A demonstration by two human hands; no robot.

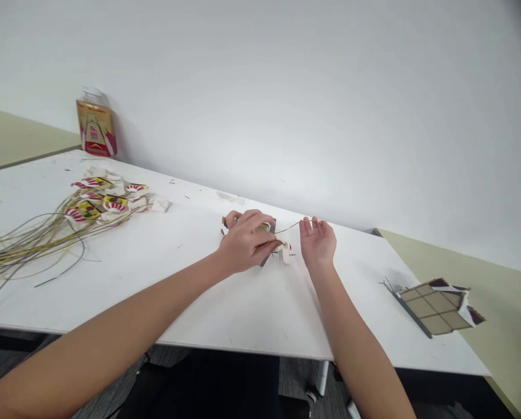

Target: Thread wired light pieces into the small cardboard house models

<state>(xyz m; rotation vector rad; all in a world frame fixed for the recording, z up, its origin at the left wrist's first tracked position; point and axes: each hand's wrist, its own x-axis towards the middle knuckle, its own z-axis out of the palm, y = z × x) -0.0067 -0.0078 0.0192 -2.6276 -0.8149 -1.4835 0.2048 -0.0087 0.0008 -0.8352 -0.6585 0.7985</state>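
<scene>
My left hand [249,238] is closed over a small model piece with a dark grey base [266,261], much of it hidden under the fingers. At the table's middle, a small white piece with a red mark [284,254] lies close to my left thumb. A thin wire [292,226] runs from the model piece across to my right hand [317,241]. My right hand is turned palm toward me, with its fingertips closed on the wire's far end.
Several red, white and yellow pieces [88,210] lie at the left, with long wires [25,250] trailing off the table's left edge. A gold and red container [97,125] stands against the wall. At the right edge sits a tan model building [437,305] with wires sticking out.
</scene>
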